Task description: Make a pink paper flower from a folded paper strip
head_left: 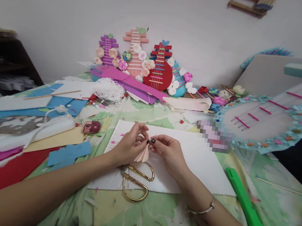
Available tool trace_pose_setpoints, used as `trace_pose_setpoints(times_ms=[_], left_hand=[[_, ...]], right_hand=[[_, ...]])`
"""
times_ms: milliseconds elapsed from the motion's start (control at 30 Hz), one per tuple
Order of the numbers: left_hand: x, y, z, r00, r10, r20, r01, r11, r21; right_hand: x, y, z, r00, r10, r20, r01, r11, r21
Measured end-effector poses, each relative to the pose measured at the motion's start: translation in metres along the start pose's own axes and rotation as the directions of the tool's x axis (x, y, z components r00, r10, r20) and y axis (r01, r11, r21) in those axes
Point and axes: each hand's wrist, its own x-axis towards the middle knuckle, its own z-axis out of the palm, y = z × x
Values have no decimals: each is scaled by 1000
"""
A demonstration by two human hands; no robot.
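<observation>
Between my hands is a small pleated piece of pale pink paper (142,154), fanned out at its lower end. My left hand (132,142) pinches it near its narrow top. The fingers of my right hand (166,150) are pressed together at its right side, close to my left fingertips; whether they grip the paper too is too small to tell. Just below lie gold-handled scissors (138,175), their blades hidden near my left wrist. Under both hands is a white board (202,165).
A green cutter (245,201) lies right of the board. Blue paper (69,154), red paper (10,172) and a white glue gun (44,130) are at left. Decorated paper instruments (159,73) stand against the wall. A large blue-rimmed instrument (262,123) leans at right.
</observation>
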Motion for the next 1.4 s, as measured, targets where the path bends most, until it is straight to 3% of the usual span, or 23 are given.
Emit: trace_pose_setpoints(times_ms=[133, 467, 800, 1033, 1200, 1400], left_hand=[[-2, -1, 2, 998, 57, 22, -57, 998, -1], [-3, -3, 2, 999, 47, 3, -47, 996, 72], [0, 5, 1, 993, 120, -2, -114, 952, 285], [-1, 5, 0, 994, 108, -26, -101, 974, 202], [-1, 8, -2, 987, 159, 25, -161, 974, 159], [-2, 12, -7, 976, 192, 99, -200, 977, 70]], right_hand=[[0, -1, 0, 1000, 11, -15, -11, 1000, 21], [-2, -2, 3, 999, -47, 13, 47, 997, -66], [-1, 0, 3, 991, -133, 8, 131, 962, -240], [-1, 2, 2, 995, -92, 49, 98, 988, -122], [-3, -3, 3, 992, 9, 125, -15, 999, 49], [-1, -7, -2, 981, 23, 194, -35, 998, 58]])
